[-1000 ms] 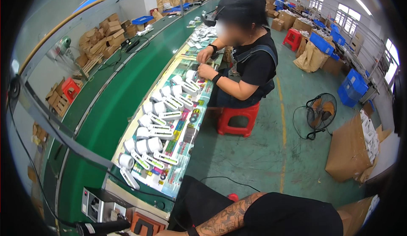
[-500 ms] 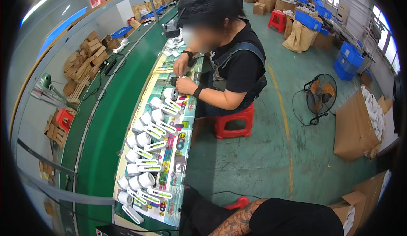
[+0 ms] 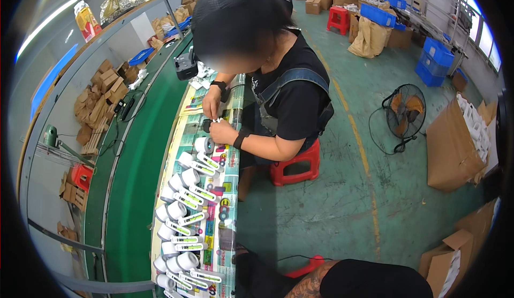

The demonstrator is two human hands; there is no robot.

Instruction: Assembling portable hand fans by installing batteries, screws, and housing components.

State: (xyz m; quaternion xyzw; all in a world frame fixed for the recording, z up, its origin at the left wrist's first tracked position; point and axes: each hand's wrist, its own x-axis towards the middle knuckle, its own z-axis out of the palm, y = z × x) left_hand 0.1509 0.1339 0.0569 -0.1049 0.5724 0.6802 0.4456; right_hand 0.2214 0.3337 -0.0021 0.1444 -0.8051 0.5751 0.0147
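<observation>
Neither my left hand nor my right hand shows in the head view. A tattooed limb [image 3: 309,283] beside black cloth [image 3: 375,279] enters at the lower edge; whose it is I cannot tell. Across the bench, a seated co-worker in a black cap bends over the work. The co-worker's hands [image 3: 220,132] are pinched around a small white piece, too small to name, next to a dark block. Closer along the bench lie several white-and-grey cylindrical parts [image 3: 175,210] and several long white frames with green strips [image 3: 193,219], on a printed multicoloured sheet [image 3: 227,234].
A green conveyor belt [image 3: 142,180] runs along the bench's left. The co-worker sits on a red stool [image 3: 297,167]. To the right stand a black floor fan [image 3: 404,118] with a trailing cable and a large carton [image 3: 455,159] of white parts. Blue crates [image 3: 435,62] stand farther back.
My view has shifted, so the bench parts appear lower in the picture. The co-worker's head appears farther left and bent lower. Their hands remain together around the small white piece.
</observation>
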